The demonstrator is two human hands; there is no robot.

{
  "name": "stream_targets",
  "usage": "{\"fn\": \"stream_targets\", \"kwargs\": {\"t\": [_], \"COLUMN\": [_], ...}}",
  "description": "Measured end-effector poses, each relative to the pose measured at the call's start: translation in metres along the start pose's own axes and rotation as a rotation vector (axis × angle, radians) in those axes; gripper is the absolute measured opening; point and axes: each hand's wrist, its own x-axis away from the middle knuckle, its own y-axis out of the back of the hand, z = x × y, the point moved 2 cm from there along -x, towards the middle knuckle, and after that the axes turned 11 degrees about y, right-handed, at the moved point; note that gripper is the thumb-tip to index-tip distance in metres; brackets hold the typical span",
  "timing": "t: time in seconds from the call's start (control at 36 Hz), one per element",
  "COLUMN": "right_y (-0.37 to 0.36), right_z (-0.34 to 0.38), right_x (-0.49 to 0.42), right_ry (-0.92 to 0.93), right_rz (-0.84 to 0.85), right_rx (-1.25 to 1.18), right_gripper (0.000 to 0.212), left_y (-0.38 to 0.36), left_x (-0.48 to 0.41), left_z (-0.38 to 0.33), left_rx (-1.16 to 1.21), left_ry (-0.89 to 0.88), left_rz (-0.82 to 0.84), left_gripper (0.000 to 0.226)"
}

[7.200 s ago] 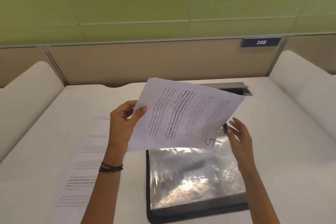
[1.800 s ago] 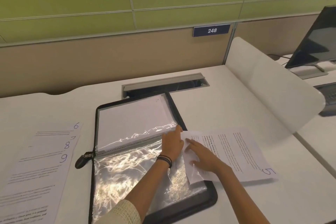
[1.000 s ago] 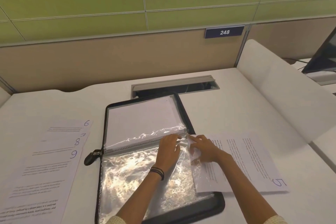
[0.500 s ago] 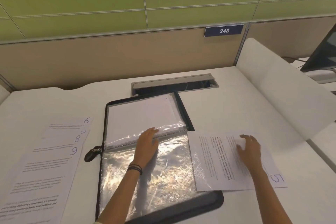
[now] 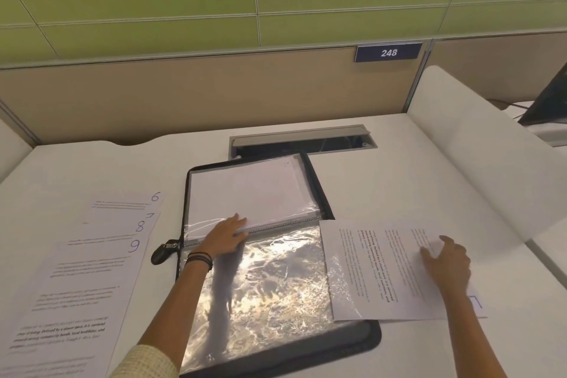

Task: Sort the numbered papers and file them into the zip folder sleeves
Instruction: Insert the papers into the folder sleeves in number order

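A black zip folder (image 5: 319, 193) lies open on the white desk, with filed white sheets in its far half and a shiny clear sleeve (image 5: 270, 285) in its near half. My left hand (image 5: 225, 238) rests flat on the sleeve near the folder's spine. The printed paper numbered 5 (image 5: 383, 267) lies to the right, its left edge tucked into the sleeve's open side. My right hand (image 5: 448, 261) presses flat on that paper's right part. Papers numbered 6 to 9 (image 5: 92, 255) are fanned out on the left.
A grey cable hatch (image 5: 300, 139) is set in the desk behind the folder. A white divider (image 5: 478, 163) bounds the desk on the right, with a dark monitor (image 5: 549, 101) beyond it. The folder's zip pull (image 5: 164, 250) sticks out on its left.
My right hand moved from the paper's left edge at the sleeve to its right part. My left hand slid left along the spine. The paper lies flatter beside the folder.
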Motion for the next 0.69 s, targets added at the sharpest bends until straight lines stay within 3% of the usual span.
{"fn": "stream_targets", "kwargs": {"t": [0.36, 0.69], "right_y": [-0.007, -0.014], "right_z": [0.033, 0.073], "right_x": [-0.002, 0.008], "right_ry": [-0.003, 0.023], "right_rz": [0.160, 0.369], "right_rx": [-0.196, -0.497], "right_gripper": [0.052, 0.039], "left_y": [0.012, 0.015], "left_x": [-0.004, -0.005], "left_z": [-0.002, -0.009], "left_rx": [-0.017, -0.035], "left_ry": [0.035, 0.033], "left_rz": [0.070, 0.018], "left_gripper": [0.046, 0.035]}}
